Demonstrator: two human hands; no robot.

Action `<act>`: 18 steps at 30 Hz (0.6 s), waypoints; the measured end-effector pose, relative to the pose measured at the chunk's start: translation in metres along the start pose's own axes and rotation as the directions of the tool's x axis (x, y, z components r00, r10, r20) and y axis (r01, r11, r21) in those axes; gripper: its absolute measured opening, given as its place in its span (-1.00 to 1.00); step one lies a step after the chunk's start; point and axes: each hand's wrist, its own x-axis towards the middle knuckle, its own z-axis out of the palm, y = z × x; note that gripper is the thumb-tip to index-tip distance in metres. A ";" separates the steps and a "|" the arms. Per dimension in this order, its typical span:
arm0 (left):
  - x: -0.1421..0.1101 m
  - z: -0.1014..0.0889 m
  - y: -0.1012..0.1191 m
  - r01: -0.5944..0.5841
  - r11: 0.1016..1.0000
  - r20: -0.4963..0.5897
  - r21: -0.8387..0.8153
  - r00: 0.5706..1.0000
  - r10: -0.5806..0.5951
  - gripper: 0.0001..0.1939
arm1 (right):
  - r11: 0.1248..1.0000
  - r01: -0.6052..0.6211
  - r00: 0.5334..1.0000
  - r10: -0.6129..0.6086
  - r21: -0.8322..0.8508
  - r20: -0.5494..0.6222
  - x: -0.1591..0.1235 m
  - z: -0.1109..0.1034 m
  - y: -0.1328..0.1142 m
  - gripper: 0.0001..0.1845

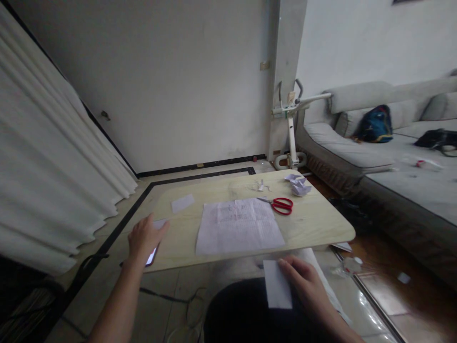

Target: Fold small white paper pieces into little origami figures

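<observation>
My right hand (303, 276) pinches a small white paper rectangle (276, 286) above my dark-clothed lap, just off the table's near edge. At the table's left side, my left hand (146, 236) rests with thumb and fingers apart, over a phone (152, 256) with a lit screen. A pale paper slip (160, 223) shows between its thumb and fingers; whether they touch it is unclear. A large creased sheet with print (239, 228) lies mid-table. Red-handled scissors (280, 206) lie partly over its upper right corner, blades toward the left.
Another paper rectangle (183, 203) lies on the pale wooden table (314, 228). Crumpled paper (299, 185) and thin scraps (262, 186) sit toward its far side. A clear bottle (352, 266) is at the right, below table height. Cables (167, 296) trail beneath; a sofa (357, 159) stands right.
</observation>
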 end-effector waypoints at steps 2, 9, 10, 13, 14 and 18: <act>-0.016 -0.006 0.027 -0.085 0.969 -0.113 -0.231 0.992 0.060 -0.43 | 0.998 0.052 0.998 -0.051 0.025 -0.024 0.002 0.003 -0.008 -0.52; -0.147 -0.022 0.151 -0.071 0.481 0.133 -0.874 0.917 0.377 -0.68 | 0.981 0.184 0.983 -0.184 0.056 -0.019 0.004 0.006 -0.038 -0.58; -0.164 -0.023 0.163 -0.043 0.457 0.166 -0.888 0.898 0.407 -0.69 | 0.979 0.195 0.981 -0.194 0.055 -0.020 0.001 0.005 -0.040 -0.59; -0.198 -0.025 0.185 0.035 0.404 0.226 -0.914 0.870 0.438 -0.75 | 0.975 0.212 0.977 -0.211 0.063 -0.026 -0.009 0.003 -0.045 -0.62; -0.204 -0.026 0.188 0.043 0.396 0.245 -0.917 0.846 0.474 -0.77 | 0.975 0.210 0.978 -0.208 0.073 -0.026 -0.012 0.003 -0.046 -0.63; -0.215 -0.035 0.190 0.068 0.374 0.242 -0.925 0.864 0.442 -0.74 | 0.979 0.187 0.982 -0.186 0.084 -0.016 -0.024 0.007 -0.049 -0.64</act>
